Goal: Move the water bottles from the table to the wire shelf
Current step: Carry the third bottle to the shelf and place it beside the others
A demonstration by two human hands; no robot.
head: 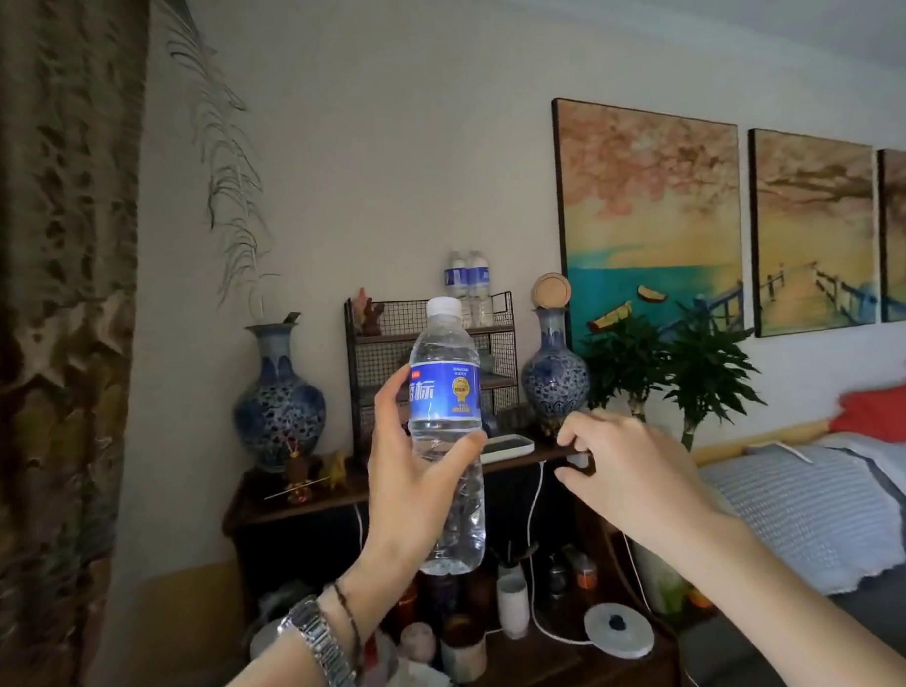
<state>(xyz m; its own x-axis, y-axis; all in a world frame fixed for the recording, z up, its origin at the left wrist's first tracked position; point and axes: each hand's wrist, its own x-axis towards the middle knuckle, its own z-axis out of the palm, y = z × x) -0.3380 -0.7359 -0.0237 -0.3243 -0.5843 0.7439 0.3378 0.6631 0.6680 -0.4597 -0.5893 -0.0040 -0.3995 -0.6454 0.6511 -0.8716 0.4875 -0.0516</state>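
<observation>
The held water bottle (pixel 446 436) hides the middle of the wire shelf (pixel 431 364) behind it. Two bottles on the shelf top (pixel 468 286) are too distant and blurred to read their labels. At three o'clock, a third painting (pixel 903 235) is cut off by the frame edge. Both forearms run out at six o'clock.

Dim indoor light, dark curtain (pixel 54 306) at left, soft focus throughout, wide-angle bending at edges

Left hand (pixel 405 494) grips upright water bottle (pixel 446 431); right hand (pixel 625 471) seemingly empty
</observation>
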